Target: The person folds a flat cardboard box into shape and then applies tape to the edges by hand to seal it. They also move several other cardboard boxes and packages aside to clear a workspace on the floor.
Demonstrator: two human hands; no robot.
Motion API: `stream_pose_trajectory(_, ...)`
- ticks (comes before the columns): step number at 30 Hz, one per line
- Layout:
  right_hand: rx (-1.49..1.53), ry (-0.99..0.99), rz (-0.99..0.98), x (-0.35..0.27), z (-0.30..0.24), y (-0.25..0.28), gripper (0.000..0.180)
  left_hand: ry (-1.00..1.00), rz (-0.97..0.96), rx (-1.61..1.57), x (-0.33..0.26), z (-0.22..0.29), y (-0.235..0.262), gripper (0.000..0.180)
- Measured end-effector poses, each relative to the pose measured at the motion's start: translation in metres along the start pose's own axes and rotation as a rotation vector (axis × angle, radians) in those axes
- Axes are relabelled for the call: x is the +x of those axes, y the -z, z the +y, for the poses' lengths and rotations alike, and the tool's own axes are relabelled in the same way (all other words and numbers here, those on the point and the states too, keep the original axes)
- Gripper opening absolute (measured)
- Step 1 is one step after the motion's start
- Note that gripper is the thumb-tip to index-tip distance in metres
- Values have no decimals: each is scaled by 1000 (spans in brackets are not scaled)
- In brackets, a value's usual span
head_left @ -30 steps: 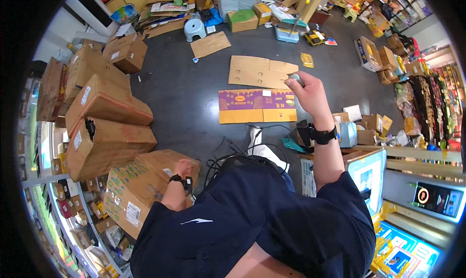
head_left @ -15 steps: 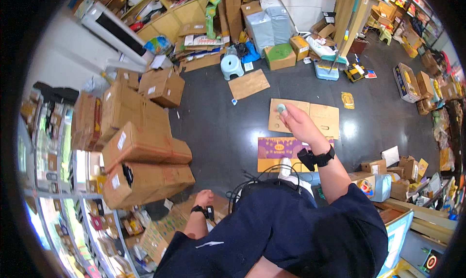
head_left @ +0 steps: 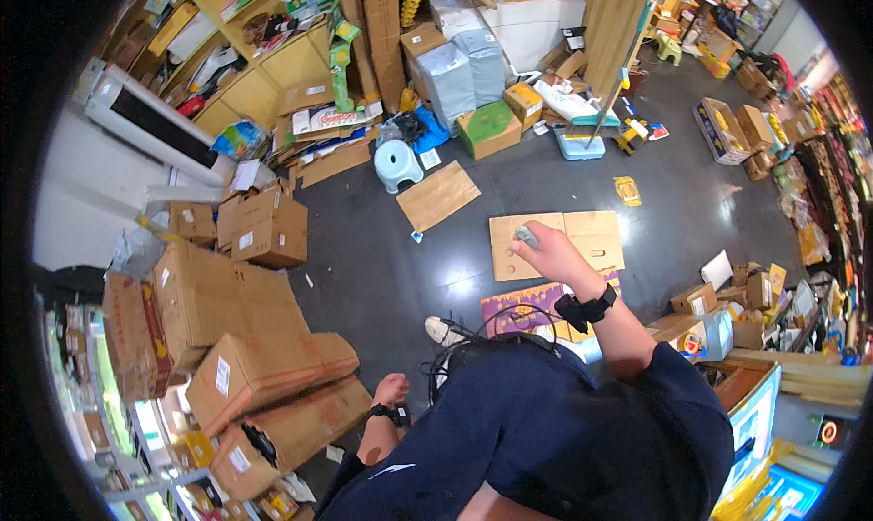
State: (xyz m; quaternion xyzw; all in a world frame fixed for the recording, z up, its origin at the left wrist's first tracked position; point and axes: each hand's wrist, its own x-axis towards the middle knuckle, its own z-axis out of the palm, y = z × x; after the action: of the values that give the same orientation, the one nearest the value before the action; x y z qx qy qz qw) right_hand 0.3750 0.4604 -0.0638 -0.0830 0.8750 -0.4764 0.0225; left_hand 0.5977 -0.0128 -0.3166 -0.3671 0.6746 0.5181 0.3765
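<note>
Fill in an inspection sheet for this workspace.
Surface: smooth dark-grey floor with glare patches.
Things: small rounded grey-green object, exact kind unclear; flat brown cardboard sheet on the floor.
Clutter: large brown cardboard boxes at left; light-blue plastic stool farther off.
Hands: right hand holds the object; left hand loosely curled, nothing visible in it.
Cables: thin black cables looped in front of the navy shirt.
Surroundings: pale wooden shelving, upper left.

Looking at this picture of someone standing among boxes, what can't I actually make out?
All in the head view:
Grey-green object in the right hand: partly covered by fingers; kind unclear.
Left hand: its curled fingers hide the palm, so whether it holds anything is unclear.
Purple-and-yellow cardboard: partly hidden by the right wrist.
Blue panel: cut off by the lower edge.
</note>
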Motion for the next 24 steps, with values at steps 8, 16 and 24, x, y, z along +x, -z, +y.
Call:
stream_pose_trajectory(8, -148, -88, 103, 71, -44, -38, 33, -96, 151, -194, 89, 81, 140, 13)
stream_pose_trajectory(16, -134, -177, 107, 152, -52, -76, 34, -182, 50, 12, 173, 52, 202, 20)
stream_pose_trajectory(24, -145, -149, 173, 284, 5, -64, 31, 123, 50, -16, 175, 198, 147, 32)
